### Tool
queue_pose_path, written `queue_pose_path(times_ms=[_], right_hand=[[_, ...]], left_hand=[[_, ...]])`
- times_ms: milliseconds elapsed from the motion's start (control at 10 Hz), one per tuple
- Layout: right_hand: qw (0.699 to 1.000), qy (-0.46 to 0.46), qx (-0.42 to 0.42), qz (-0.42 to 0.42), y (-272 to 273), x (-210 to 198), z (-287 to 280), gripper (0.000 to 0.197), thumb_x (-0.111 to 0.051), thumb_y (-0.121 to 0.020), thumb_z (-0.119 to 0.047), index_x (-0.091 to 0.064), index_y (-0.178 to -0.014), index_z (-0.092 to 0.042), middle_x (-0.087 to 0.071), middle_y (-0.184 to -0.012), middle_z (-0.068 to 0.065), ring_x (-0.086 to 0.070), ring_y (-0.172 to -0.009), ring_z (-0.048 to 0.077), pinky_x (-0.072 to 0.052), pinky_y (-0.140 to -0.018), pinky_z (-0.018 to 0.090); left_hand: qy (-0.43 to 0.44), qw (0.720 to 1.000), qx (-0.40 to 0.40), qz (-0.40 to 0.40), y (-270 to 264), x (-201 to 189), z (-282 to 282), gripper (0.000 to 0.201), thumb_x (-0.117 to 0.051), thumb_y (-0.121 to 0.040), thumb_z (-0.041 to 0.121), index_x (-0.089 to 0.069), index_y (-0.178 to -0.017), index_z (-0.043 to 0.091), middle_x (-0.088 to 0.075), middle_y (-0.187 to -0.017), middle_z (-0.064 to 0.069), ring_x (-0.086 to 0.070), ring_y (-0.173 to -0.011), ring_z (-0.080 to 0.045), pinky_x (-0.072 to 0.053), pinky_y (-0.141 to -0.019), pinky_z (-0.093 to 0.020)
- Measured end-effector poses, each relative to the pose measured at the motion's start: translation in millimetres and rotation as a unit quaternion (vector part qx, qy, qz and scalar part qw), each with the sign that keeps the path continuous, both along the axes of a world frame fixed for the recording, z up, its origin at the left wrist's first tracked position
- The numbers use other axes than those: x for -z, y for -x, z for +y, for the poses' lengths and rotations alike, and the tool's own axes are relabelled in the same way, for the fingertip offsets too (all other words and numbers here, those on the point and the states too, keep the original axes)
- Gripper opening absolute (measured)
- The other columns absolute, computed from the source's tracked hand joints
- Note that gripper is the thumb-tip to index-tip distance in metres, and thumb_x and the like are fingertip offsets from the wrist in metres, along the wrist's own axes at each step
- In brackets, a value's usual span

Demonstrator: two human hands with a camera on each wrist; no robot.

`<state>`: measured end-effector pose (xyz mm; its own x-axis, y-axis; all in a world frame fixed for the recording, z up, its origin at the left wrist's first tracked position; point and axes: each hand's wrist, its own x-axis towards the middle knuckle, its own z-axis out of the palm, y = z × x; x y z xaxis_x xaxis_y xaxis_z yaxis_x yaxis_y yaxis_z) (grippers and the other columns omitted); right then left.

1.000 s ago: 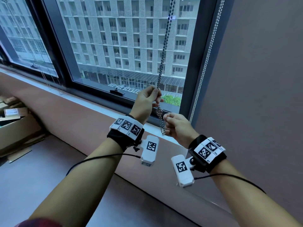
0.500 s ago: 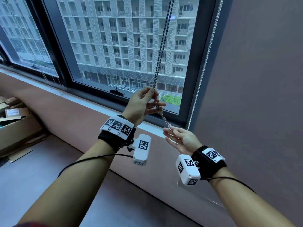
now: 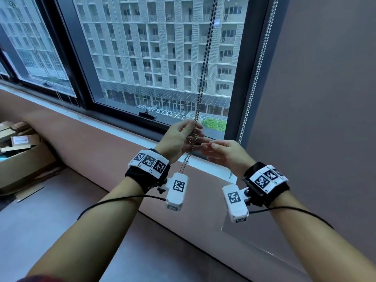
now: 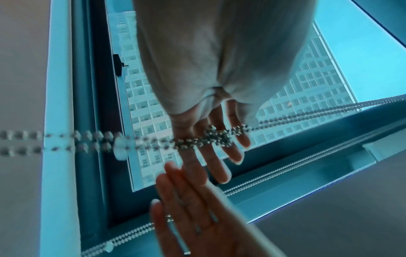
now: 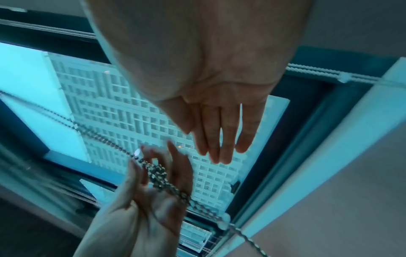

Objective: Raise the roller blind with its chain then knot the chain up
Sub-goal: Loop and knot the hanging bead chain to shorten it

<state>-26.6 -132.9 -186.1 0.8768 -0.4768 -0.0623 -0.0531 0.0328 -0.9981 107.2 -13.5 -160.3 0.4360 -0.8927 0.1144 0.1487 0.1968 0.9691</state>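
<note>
I am seeing the bead chain [image 3: 204,64] hanging as a doubled strand down in front of the window glass [image 3: 154,53] and passing straight through the left hand [image 3: 180,139]. The left thumb and fingers are pinching the strands at a bunched knot [image 4: 216,136] of beads, and the rest of the loop is dangling below the palm toward the sill [image 3: 130,131]. The right hand [image 3: 225,153] is sitting just beside it, fingers straight and relaxed, holding nothing; I am reading it as clear of the chain, close to the left fingertips. A second bead chain [image 3: 257,68], paler, is running down along the dark window frame [image 3: 262,58] at the edge of the matte brown wall [image 3: 325,98]. The beads are looking small, round and metallic. Flattened cardboard boxes [image 3: 18,143] are lying on the grey floor [image 3: 40,220] at left.
</note>
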Motion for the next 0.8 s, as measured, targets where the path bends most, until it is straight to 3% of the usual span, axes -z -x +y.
queue_pose_path(times_ms=[100,200,300,400,500,600,800], right_hand=[[0.992,0.111,-0.03,0.058,-7,-23,-3,0.035,-0.038,-0.102,-0.019,-0.054,-0.131,-0.009,-0.059,-0.133,0.012,-0.056,-0.122,0.023,-0.041,-0.103,0.035],[0.913,0.362,-0.071,0.175,-17,-54,-10,0.05,-0.038,-0.1,-0.018,-0.029,-0.149,-0.014,-0.035,-0.155,0.009,-0.035,-0.141,0.022,-0.026,-0.117,0.036],[0.809,0.519,-0.065,0.267,-30,-100,-18,0.06,-0.035,-0.096,-0.005,-0.017,-0.153,-0.01,-0.03,-0.157,0.012,-0.036,-0.141,0.027,-0.03,-0.116,0.034],[0.726,0.622,-0.033,0.29,-41,-145,-30,0.058,-0.035,-0.095,0.0,-0.022,-0.151,-0.007,-0.041,-0.15,0.015,-0.047,-0.131,0.03,-0.041,-0.108,0.038],[0.694,0.664,-0.008,0.278,-47,-183,-42,0.063,-0.043,-0.097,-0.008,-0.012,-0.152,-0.009,-0.034,-0.15,0.02,-0.046,-0.13,0.034,-0.043,-0.106,0.041],[0.709,0.654,0.004,0.264,-45,-207,-43,0.076,-0.051,-0.097,-0.033,-0.008,-0.153,-0.007,-0.026,-0.156,0.018,-0.034,-0.14,0.034,-0.031,-0.114,0.041],[0.725,0.641,0.04,0.25,-42,-211,-56,0.071,-0.053,-0.094,-0.041,-0.023,-0.149,-0.007,-0.031,-0.156,0.016,-0.035,-0.141,0.031,-0.03,-0.116,0.042]], left_hand=[[-0.154,0.982,0.007,-0.105,-11,-7,1,0.044,-0.033,-0.099,0.043,-0.063,-0.109,0.011,-0.066,-0.111,-0.014,-0.064,-0.102,-0.03,-0.054,-0.082,-0.045],[-0.282,0.928,0.039,-0.239,-17,-39,0,0.046,-0.037,-0.094,0.044,-0.057,-0.127,0.018,-0.058,-0.131,-0.008,-0.053,-0.121,-0.026,-0.043,-0.094,-0.042],[-0.323,0.797,0.02,-0.51,-26,-80,-9,0.045,-0.034,-0.101,0.026,-0.04,-0.141,0.007,-0.038,-0.151,-0.013,-0.036,-0.138,-0.026,-0.026,-0.108,-0.031],[-0.329,0.699,-0.06,-0.632,-36,-117,-16,0.054,-0.031,-0.1,0.036,-0.025,-0.149,0.014,-0.023,-0.158,-0.012,-0.022,-0.145,-0.026,-0.018,-0.117,-0.04],[-0.336,0.625,-0.14,-0.691,-49,-146,-25,0.063,-0.029,-0.095,0.052,-0.016,-0.15,0.024,-0.012,-0.161,-0.011,-0.011,-0.148,-0.029,-0.016,-0.117,-0.052],[-0.344,0.608,-0.149,-0.699,-51,-171,-27,0.068,-0.026,-0.093,0.059,-0.012,-0.151,0.027,-0.009,-0.161,-0.009,-0.006,-0.148,-0.028,-0.013,-0.117,-0.055],[-0.36,0.63,-0.107,-0.68,-47,-184,-25,0.08,-0.027,-0.089,0.066,-0.007,-0.151,0.021,-0.009,-0.161,-0.01,-0.009,-0.148,-0.028,-0.013,-0.117,-0.055]])
